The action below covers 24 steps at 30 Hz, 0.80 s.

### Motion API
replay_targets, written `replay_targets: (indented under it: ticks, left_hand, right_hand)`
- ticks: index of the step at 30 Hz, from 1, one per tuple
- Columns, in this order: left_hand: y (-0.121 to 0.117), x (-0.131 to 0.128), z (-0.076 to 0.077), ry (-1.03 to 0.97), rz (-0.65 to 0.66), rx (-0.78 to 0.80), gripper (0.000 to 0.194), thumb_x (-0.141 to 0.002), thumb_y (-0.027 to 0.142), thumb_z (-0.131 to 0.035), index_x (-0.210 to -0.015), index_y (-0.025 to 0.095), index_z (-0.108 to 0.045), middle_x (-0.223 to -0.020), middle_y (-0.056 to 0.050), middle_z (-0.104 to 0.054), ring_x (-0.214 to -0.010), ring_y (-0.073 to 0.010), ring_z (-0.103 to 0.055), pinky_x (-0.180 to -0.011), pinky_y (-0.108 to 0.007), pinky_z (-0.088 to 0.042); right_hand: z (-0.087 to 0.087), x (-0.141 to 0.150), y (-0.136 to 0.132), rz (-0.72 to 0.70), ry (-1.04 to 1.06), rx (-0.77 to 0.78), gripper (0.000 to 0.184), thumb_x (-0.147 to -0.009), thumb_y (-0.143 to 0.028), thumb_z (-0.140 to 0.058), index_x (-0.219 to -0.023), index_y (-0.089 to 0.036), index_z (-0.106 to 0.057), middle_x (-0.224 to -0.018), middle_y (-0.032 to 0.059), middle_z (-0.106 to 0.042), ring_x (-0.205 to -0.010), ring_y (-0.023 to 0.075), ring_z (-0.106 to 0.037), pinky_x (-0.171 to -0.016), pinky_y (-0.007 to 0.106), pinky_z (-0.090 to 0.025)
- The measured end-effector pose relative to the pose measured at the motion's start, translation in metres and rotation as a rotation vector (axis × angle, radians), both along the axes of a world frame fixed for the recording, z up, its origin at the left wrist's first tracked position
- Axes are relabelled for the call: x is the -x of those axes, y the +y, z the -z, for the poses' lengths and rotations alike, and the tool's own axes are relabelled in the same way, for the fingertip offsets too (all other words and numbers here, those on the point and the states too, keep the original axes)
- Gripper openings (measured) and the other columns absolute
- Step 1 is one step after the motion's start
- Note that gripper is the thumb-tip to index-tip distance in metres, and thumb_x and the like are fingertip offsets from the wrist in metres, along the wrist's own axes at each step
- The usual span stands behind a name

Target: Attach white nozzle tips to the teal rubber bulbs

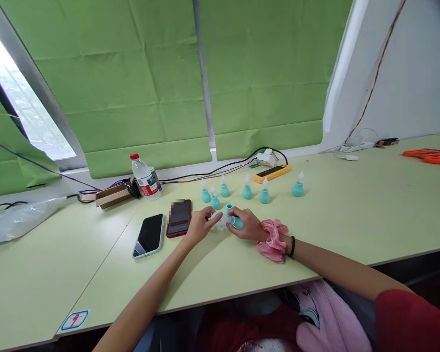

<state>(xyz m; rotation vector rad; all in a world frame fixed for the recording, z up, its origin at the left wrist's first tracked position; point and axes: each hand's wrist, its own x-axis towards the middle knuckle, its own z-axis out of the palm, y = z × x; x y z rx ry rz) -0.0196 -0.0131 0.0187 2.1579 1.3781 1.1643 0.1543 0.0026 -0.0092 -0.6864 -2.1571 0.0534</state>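
My right hand (247, 225) is closed around a teal squeeze bulb (237, 222) lying on its side, its neck toward my left hand. My left hand (201, 224) pinches a translucent white tip (214, 218) close to that bulb's neck; whether the two pieces touch I cannot tell. More whitish translucent pieces (220, 225) lie under and between my fingers, partly hidden. Just behind my hands stands a teal bulb without a tip (229, 208). Beyond it, several teal bulbs with clear pointed tips, like nasal aspirators (264, 193), stand upright, one nasal aspirator (298, 186) farther right.
Left of my hands lie a red-cased phone (179, 218) and a pale-cased phone (148, 236). Behind them are a red-capped bottle (145, 178) and a cardboard box (113, 194). A yellow power strip (272, 174) and cables run along the wall. Orange scissors (430, 156) lie far right.
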Motion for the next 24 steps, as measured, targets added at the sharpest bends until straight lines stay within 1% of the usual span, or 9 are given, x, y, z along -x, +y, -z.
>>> replay_targets:
  ticks: [2,5,8,11,14,18,21,24]
  left_hand:
    - [0.001,0.003,0.002,0.158,-0.061,-0.108,0.026,-0.069,0.04,-0.049,-0.07,0.015,-0.052,-0.045,0.006,-0.034,-0.044,-0.0059,-0.032,-0.045,-0.018,-0.023]
    - [0.005,0.005,0.008,0.316,-0.085,-0.119,0.022,-0.069,0.033,-0.05,-0.084,0.017,-0.052,-0.047,0.006,-0.037,-0.045,-0.0074,-0.036,-0.046,-0.018,-0.025]
    - [0.008,0.005,0.013,0.402,-0.061,-0.09,0.016,-0.07,0.026,-0.048,-0.083,0.018,-0.053,-0.05,0.005,-0.043,-0.047,-0.0087,-0.04,-0.047,-0.019,-0.026]
    - [0.007,0.003,0.014,0.426,-0.048,-0.081,0.012,-0.07,0.022,-0.047,-0.079,0.017,-0.054,-0.052,0.003,-0.047,-0.049,-0.0096,-0.043,-0.048,-0.019,-0.027]
    - [0.002,0.001,0.011,0.375,-0.036,-0.098,0.012,-0.071,0.021,-0.046,-0.078,0.017,-0.055,-0.053,0.001,-0.049,-0.05,-0.0097,-0.045,-0.05,-0.019,-0.03]
    - [-0.004,-0.005,0.006,0.233,0.019,-0.095,0.012,-0.071,0.019,-0.045,-0.075,0.016,-0.056,-0.05,0.002,-0.048,-0.047,-0.0078,-0.042,-0.05,-0.019,-0.031]
    - [-0.006,-0.008,0.007,0.06,0.081,-0.05,0.011,-0.069,0.022,-0.049,-0.073,0.015,-0.056,-0.05,0.003,-0.047,-0.044,-0.0063,-0.041,-0.047,-0.017,-0.032]
    - [-0.004,-0.009,0.01,-0.149,0.148,0.058,0.017,-0.068,0.029,-0.053,-0.075,0.014,-0.056,-0.051,0.003,-0.048,-0.044,-0.0062,-0.042,-0.044,-0.017,-0.033]
  right_hand:
    - [-0.002,0.0,-0.001,0.011,0.028,0.067,0.019,-0.067,-0.024,-0.049,-0.083,-0.018,-0.041,-0.068,0.0006,-0.054,-0.057,0.0117,-0.051,-0.053,0.021,-0.037]
    - [-0.003,0.0,-0.002,0.038,0.06,0.116,0.016,-0.069,-0.025,-0.048,-0.082,-0.018,-0.04,-0.068,0.0001,-0.053,-0.057,0.0115,-0.05,-0.054,0.021,-0.038]
    - [-0.005,0.001,-0.001,0.039,0.078,0.13,0.014,-0.073,-0.028,-0.047,-0.083,-0.018,-0.043,-0.072,0.0011,-0.054,-0.061,0.0121,-0.05,-0.058,0.022,-0.038]
    - [-0.006,0.002,-0.001,0.001,0.102,0.151,0.014,-0.075,-0.029,-0.046,-0.082,-0.018,-0.046,-0.075,0.0017,-0.055,-0.067,0.0126,-0.051,-0.063,0.023,-0.038]
    - [-0.006,0.003,0.0,-0.042,0.156,0.219,0.013,-0.076,-0.03,-0.046,-0.082,-0.018,-0.048,-0.075,0.0009,-0.055,-0.069,0.0118,-0.051,-0.064,0.022,-0.038]
    - [-0.005,0.004,-0.001,-0.069,0.216,0.297,0.016,-0.077,-0.03,-0.045,-0.084,-0.017,-0.048,-0.074,0.0001,-0.054,-0.067,0.011,-0.049,-0.063,0.022,-0.038]
    - [-0.006,0.003,-0.001,-0.13,0.196,0.353,0.018,-0.079,-0.032,-0.041,-0.084,-0.017,-0.049,-0.07,-0.0005,-0.053,-0.063,0.0103,-0.049,-0.061,0.021,-0.037]
    - [-0.006,0.003,-0.002,-0.212,0.184,0.431,0.021,-0.082,-0.034,-0.037,-0.081,-0.016,-0.049,-0.066,-0.0008,-0.053,-0.058,0.0093,-0.048,-0.057,0.021,-0.038]
